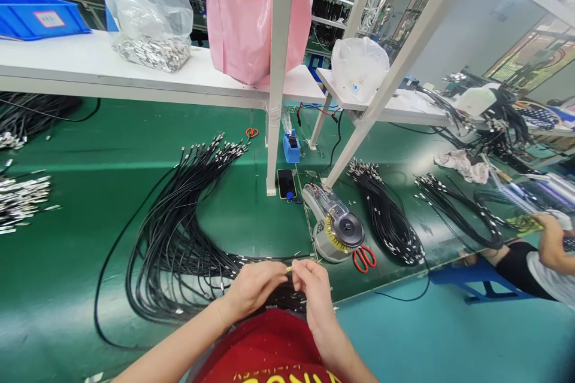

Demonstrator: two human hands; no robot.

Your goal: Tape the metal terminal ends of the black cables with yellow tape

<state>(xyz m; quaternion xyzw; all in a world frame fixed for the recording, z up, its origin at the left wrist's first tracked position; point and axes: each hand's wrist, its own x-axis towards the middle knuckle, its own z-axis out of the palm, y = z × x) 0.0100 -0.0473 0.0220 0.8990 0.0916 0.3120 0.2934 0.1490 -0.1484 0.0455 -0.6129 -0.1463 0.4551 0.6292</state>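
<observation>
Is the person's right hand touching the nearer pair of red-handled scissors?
Apart. The head view shows a plain strip of green tabletop between the right hand and the scissors.

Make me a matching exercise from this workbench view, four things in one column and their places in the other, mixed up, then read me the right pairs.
Things
1. Phone
2. Pink bag
3. Yellow piece
4. Blue bin

Places
A. On the shelf, at the picture's left edge
B. At the fingertips of the left hand and right hand
C. Flat on the green table
D. Partly behind a white post

Pairs: 1-C, 2-D, 3-B, 4-A
</observation>
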